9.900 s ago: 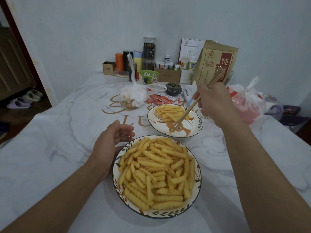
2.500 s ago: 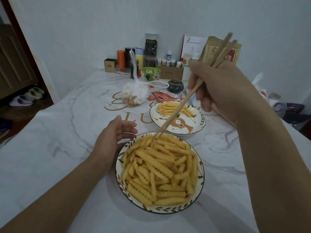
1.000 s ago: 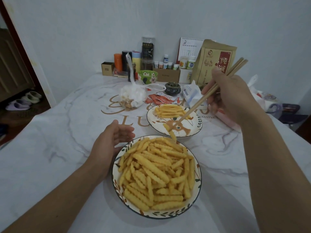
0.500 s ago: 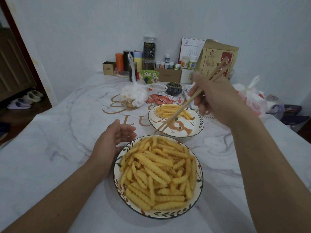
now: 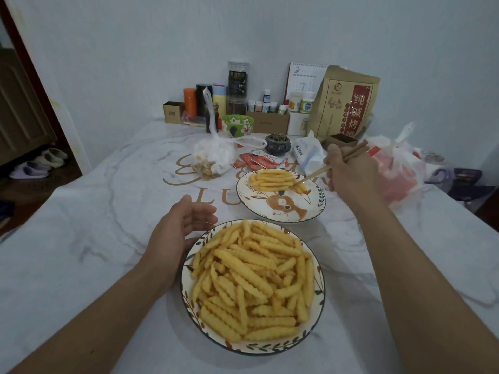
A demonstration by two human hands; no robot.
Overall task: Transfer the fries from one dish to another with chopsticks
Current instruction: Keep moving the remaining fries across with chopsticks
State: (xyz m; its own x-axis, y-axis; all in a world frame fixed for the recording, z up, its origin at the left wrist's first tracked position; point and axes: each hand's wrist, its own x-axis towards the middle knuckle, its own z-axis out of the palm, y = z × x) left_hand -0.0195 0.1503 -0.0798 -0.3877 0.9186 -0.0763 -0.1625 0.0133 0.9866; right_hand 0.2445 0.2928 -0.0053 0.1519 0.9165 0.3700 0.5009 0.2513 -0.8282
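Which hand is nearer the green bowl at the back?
Right. The right hand holds chopsticks over the far plate, nearer the green bowl; the left hand rests beside the near plate.

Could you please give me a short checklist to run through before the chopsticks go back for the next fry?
1. Right hand grips the chopsticks: ok.
2. Chopstick tips over the far plate, at its fries: ok.
3. Fry released from the tips: cannot tell.
4. Left hand steadies the near bowl, fingers relaxed: ok.
5. Near bowl has fries left: ok.
6. Room left on the far plate: ok.
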